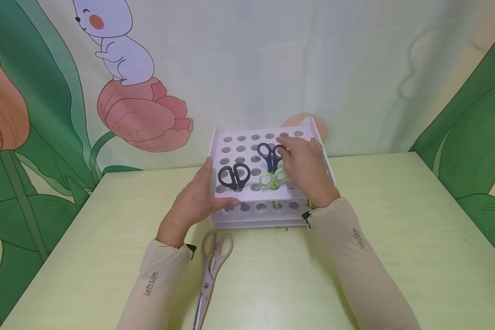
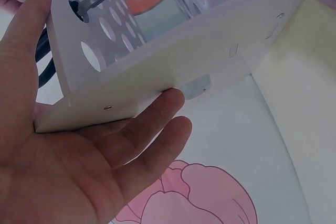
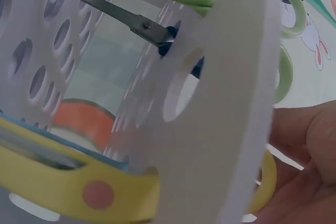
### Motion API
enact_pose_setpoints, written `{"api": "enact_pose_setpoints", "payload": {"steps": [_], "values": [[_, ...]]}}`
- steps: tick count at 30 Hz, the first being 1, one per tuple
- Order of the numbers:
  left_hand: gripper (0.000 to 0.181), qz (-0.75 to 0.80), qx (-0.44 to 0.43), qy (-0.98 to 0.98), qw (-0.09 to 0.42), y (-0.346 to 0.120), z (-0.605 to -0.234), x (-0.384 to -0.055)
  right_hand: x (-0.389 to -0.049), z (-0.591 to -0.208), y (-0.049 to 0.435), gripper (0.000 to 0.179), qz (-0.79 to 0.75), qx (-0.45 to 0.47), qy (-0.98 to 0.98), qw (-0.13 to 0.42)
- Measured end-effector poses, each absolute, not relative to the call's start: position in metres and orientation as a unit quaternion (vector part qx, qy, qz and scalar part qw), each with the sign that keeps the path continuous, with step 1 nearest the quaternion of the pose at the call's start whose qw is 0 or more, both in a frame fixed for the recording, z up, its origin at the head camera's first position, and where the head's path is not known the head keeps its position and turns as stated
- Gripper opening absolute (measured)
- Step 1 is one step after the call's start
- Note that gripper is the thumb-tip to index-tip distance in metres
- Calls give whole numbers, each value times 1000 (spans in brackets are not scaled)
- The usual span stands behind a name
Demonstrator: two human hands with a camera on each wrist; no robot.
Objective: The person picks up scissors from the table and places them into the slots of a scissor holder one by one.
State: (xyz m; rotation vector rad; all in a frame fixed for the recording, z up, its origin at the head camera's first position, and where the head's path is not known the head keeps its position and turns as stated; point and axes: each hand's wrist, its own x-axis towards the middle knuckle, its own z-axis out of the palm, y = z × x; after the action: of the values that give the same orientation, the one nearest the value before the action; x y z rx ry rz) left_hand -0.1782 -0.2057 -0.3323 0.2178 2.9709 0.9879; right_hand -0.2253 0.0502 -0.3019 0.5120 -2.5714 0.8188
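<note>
A white rack (image 1: 255,195) with rows of round holes stands on the table. My left hand (image 1: 195,195) holds its left side, thumb over the front edge, fingers along the side panel (image 2: 157,66). My right hand (image 1: 309,167) is over the rack's right part, finger and thumb at the right loop of dark blue scissors (image 1: 269,158), whose blade passes through a hole. Light green scissors (image 1: 268,181) stand just in front of these, black-handled scissors (image 1: 233,176) at the left. Yellow scissors (image 3: 100,182) stand under my right hand, mostly hidden from the head view.
Pink scissors (image 1: 208,279) lie on the table before the rack, near my left sleeve (image 1: 154,279). Behind the rack hangs a printed curtain (image 1: 239,68) with flowers and a white animal. The table (image 1: 396,220) extends on both sides.
</note>
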Motion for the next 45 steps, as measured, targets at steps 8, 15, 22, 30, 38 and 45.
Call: {"api": "enact_pose_setpoints", "payload": {"steps": [8, 15, 22, 30, 38, 45], "values": [[133, 319, 71, 945, 0, -206, -331, -178, -216, -290, 53, 32, 315, 174, -909, 208], [134, 312, 76, 947, 1, -204, -334, -179, -208, -278, 78, 32, 373, 155, -895, 188], [133, 302, 75, 950, 0, -201, -333, -180, -209, -278, 120, 61, 391, 149, -902, 104], [131, 291, 76, 954, 1, -204, -333, -179, -219, -301, 145, 122, 356, 199, -910, -67], [130, 290, 76, 954, -11, -208, -335, -177, -224, -316, 140, 122, 370, 246, -891, -95], [124, 282, 72, 957, -9, -210, -337, -169, -220, -316, 139, 129, 378, 251, -884, -113]]}}
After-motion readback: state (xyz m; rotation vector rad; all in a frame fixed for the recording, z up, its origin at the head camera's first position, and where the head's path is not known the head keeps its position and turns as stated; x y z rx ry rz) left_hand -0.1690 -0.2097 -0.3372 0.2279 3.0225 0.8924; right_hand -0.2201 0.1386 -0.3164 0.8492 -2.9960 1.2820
